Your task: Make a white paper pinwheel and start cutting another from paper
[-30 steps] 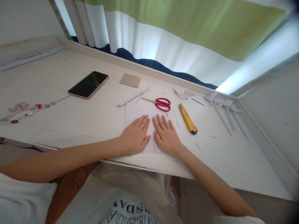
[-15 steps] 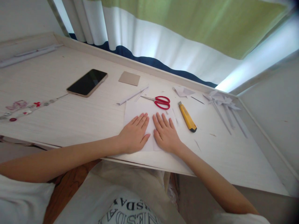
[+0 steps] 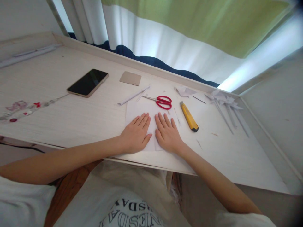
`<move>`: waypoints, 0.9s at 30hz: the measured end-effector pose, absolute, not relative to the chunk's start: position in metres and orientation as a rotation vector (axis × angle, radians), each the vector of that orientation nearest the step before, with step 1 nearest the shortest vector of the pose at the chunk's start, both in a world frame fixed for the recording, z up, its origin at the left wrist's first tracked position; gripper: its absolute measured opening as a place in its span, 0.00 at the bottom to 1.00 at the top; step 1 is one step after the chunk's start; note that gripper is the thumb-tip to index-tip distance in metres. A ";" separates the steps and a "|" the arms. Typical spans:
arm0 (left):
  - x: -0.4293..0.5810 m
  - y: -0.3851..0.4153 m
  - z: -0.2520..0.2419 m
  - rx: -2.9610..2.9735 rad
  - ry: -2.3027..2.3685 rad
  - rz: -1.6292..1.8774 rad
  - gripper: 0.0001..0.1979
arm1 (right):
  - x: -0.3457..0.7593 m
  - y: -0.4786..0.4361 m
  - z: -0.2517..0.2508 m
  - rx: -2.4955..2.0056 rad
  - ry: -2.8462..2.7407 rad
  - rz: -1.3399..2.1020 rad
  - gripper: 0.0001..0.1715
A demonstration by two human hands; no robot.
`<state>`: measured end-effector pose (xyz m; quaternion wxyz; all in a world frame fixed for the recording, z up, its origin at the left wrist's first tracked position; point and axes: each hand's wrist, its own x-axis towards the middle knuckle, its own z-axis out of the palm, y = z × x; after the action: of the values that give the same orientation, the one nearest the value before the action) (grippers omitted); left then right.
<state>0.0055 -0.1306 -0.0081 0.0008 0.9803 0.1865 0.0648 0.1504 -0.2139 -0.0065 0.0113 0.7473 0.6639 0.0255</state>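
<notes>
While both arms reach in over the near edge of a white surface (image 3: 227, 157), the hands lie flat, palms down, side by side. The left hand (image 3: 136, 134) presses on white paper (image 3: 132, 110); its four fingers are straight and nearly together, pointing away from the person, and its thumb stands out toward the right hand. The right hand (image 3: 168, 134) also rests on the paper, fingers straight with narrow gaps between their tips, thumb angled inward. Neither hand grips anything, and a strip of paper with a line down it shows between them. The paper lies close to the surface's near edge, about midway along.

Just beyond the fingertips are red-handled scissors (image 3: 156, 100); whether they touch the paper is hard to tell. A yellow cutter (image 3: 189, 117) lies to the right of the right hand. A thin paper roll (image 3: 133, 95) sits beyond the left hand, with a cardboard square (image 3: 130, 78) nearer the far edge and a dark-screened phone (image 3: 88, 82) farther left. Star-shaped folded papers (image 3: 223, 100) cluster near the far right corner.
</notes>
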 end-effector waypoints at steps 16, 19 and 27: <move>0.005 -0.132 -0.007 3.062 0.592 0.201 0.28 | 0.150 -0.215 -0.008 2.327 2.055 0.129 0.32; 0.005 -0.132 -0.007 3.058 0.588 0.197 0.28 | 0.150 -0.216 -0.008 2.329 2.054 0.124 0.33; 0.006 -0.132 -0.009 3.064 0.593 0.217 0.28 | 0.150 -0.215 -0.008 2.343 2.056 0.105 0.33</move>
<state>0.0059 -0.1320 -0.0089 0.0065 0.9794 0.1894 0.0693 0.1500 -0.2153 -0.0077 0.0112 0.7512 0.6592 0.0337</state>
